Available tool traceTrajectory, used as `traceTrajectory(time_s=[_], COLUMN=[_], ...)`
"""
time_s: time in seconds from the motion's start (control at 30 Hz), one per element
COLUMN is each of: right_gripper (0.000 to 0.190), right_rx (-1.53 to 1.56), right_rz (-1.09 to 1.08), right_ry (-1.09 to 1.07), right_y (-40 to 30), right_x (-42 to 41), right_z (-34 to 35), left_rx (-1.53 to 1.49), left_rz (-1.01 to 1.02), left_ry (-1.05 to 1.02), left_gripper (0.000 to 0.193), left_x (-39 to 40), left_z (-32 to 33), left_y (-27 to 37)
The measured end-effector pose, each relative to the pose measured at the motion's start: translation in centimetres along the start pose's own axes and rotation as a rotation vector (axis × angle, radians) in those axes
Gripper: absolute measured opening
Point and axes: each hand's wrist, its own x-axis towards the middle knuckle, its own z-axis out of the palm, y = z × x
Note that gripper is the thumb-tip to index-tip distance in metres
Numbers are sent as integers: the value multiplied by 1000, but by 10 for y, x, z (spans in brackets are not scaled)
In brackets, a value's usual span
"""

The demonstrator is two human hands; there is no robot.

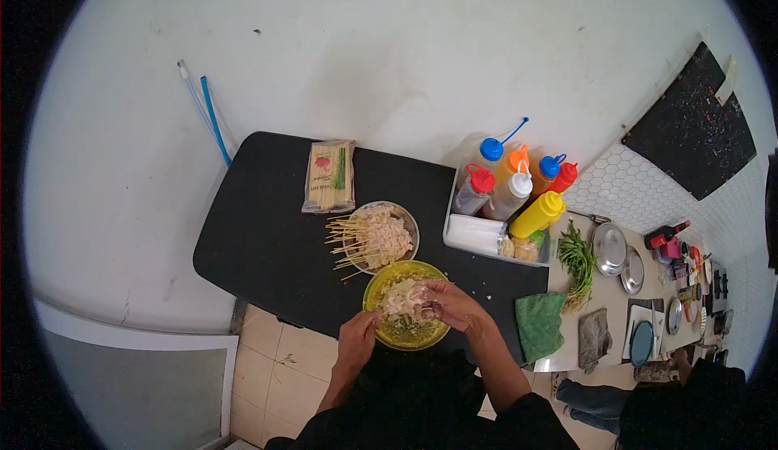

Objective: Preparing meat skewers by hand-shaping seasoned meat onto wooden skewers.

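A yellow translucent bowl [406,342] holding pale, wet raw meat [398,299] is in front of me at the table's near edge. At its left rim, my left hand [357,339] is pinched on what looks like a thin skewer, mostly hidden by the fingers. Inside the bowl, the curled fingers of my right hand [448,305] are smeared with meat and close around some of it. Just behind stands a metal bowl [417,231] piled with meat-covered skewers [386,237]; their bare bamboo ends [347,234] point left over the rim.
A printed pack of bamboo skewers [329,176] lies on the black table [261,225]. To the right, a plastic bin [495,256] holds several squeeze bottles [516,187]. Beyond are a green cloth [540,327], leafy greens [577,258], metal lids [609,248] and another person [681,407].
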Motion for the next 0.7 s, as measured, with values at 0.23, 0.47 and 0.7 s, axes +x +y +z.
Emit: traceTrajectory(time_s=[0.23, 0.47, 0.7], right_gripper=[19, 15, 23], right_rx=[-399, -1097, 40], right_rz=[-195, -464, -105], right_ry=[144, 449, 16], right_y=[-13, -18, -18], right_x=[-11, -22, -18], right_z=[10, 33, 16], left_rx=[66, 60, -105], left_rz=[-10, -33, -11], left_ry=[-33, -25, -7], left_gripper=[15, 15, 18], left_x=[0, -3, 0], left_z=[-4, 0, -4], left_y=[5, 3, 1])
